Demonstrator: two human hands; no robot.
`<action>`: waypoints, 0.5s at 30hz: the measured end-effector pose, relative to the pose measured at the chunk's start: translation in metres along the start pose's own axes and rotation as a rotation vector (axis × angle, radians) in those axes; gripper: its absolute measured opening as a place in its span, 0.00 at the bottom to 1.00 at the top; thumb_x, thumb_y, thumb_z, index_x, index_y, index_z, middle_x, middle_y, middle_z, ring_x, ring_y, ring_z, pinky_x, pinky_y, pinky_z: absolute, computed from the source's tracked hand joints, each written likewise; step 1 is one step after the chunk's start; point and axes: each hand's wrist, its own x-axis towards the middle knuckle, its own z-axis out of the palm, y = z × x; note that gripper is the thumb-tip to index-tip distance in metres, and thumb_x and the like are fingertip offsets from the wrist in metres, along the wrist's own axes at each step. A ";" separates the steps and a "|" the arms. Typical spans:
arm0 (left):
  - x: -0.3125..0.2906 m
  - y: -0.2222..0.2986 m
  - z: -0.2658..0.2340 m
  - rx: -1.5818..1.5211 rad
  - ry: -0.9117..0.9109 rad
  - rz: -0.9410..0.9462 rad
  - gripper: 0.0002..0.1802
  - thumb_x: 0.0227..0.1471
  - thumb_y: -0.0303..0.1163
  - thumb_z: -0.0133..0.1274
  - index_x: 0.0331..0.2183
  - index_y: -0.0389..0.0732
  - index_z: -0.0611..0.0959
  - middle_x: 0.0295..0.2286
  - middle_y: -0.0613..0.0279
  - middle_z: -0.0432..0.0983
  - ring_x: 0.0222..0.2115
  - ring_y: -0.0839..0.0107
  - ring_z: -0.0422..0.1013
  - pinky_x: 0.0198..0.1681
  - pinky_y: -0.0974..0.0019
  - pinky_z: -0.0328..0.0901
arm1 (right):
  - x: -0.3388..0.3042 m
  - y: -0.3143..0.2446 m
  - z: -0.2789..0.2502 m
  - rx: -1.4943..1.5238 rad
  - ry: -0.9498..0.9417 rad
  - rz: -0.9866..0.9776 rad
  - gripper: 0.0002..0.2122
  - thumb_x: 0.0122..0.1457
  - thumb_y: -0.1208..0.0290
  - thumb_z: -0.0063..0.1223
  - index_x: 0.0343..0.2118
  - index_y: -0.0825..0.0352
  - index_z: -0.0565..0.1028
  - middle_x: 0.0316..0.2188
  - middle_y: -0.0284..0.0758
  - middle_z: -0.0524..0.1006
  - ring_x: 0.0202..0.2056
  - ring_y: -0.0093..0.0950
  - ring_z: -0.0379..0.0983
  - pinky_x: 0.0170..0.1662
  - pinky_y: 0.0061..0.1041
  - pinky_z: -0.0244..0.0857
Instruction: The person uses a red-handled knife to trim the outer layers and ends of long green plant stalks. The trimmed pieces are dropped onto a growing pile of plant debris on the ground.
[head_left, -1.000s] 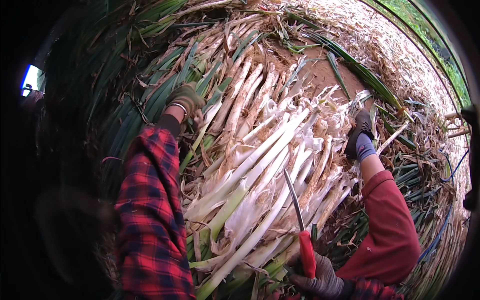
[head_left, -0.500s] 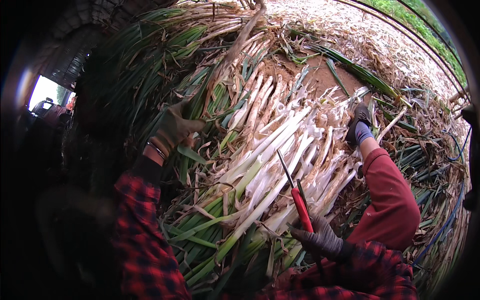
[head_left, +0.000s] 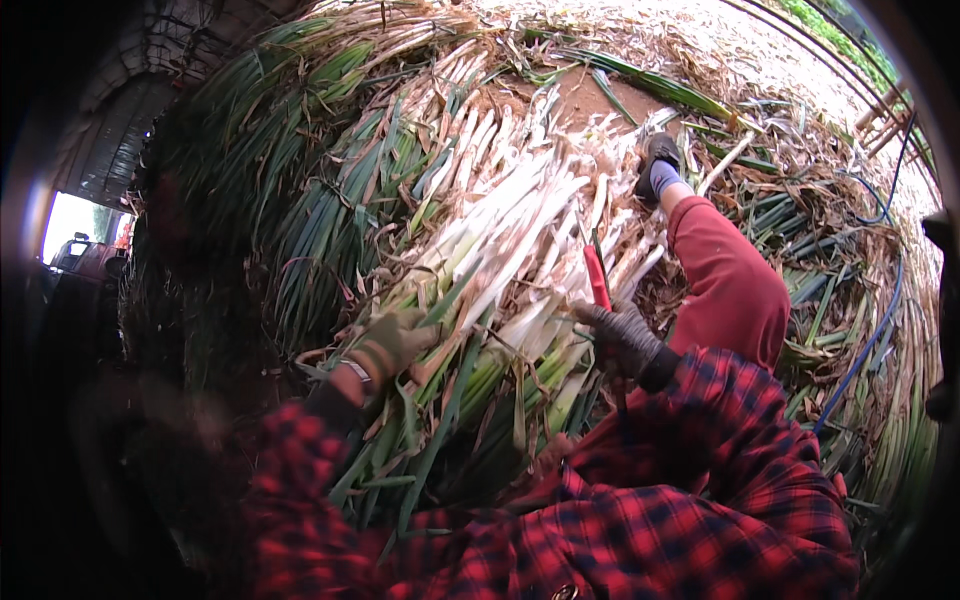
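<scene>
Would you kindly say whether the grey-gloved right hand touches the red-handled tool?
Touching: in the head view, the grey-gloved right hand grips the red-handled tool low down.

From afar, I see through the left fisheye camera on the person's head. It looks down and forward, close above the red-and-black checked fabric sleeves (head_left: 740, 420) along the lower edge, over the long, slender white-and-green plant stalks (head_left: 500, 235) mid-view, and out to the dry, pale, papery leaf litter (head_left: 660, 32), farthest off at the top.
</scene>
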 end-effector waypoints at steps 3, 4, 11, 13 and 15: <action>0.005 -0.027 0.027 -0.082 -0.081 -0.210 0.29 0.42 0.48 0.61 0.40 0.33 0.82 0.27 0.57 0.79 0.25 0.69 0.74 0.30 0.66 0.68 | -0.023 0.017 0.003 -0.132 -0.005 -0.031 0.17 0.51 0.58 0.63 0.33 0.63 0.68 0.12 0.25 0.64 0.09 0.18 0.58 0.09 0.21 0.53; -0.002 -0.037 0.029 -0.119 -0.017 -0.211 0.31 0.40 0.48 0.62 0.40 0.31 0.81 0.28 0.57 0.80 0.25 0.70 0.74 0.30 0.67 0.68 | -0.045 0.015 0.023 -0.221 -0.045 0.031 0.17 0.51 0.58 0.63 0.34 0.63 0.69 0.12 0.25 0.64 0.09 0.18 0.59 0.10 0.21 0.53; -0.012 -0.024 0.025 -0.283 -0.004 -0.198 0.35 0.35 0.44 0.66 0.39 0.24 0.79 0.28 0.54 0.78 0.25 0.71 0.73 0.29 0.67 0.68 | -0.063 0.038 0.055 -0.622 -0.215 0.042 0.16 0.52 0.59 0.61 0.31 0.70 0.74 0.17 0.30 0.72 0.17 0.20 0.67 0.19 0.23 0.63; -0.005 -0.028 0.028 -0.370 -0.054 -0.199 0.38 0.34 0.41 0.67 0.42 0.21 0.76 0.30 0.48 0.78 0.27 0.68 0.75 0.27 0.66 0.70 | -0.050 0.028 0.051 -0.379 -0.127 0.116 0.14 0.53 0.60 0.60 0.29 0.68 0.73 0.15 0.30 0.70 0.13 0.20 0.64 0.15 0.21 0.59; -0.011 -0.012 0.023 -0.425 -0.065 -0.205 0.41 0.35 0.37 0.67 0.46 0.18 0.72 0.32 0.44 0.77 0.23 0.67 0.76 0.21 0.66 0.71 | -0.065 0.017 0.061 -0.473 -0.140 0.183 0.15 0.52 0.60 0.61 0.30 0.69 0.73 0.16 0.30 0.70 0.15 0.19 0.65 0.17 0.21 0.60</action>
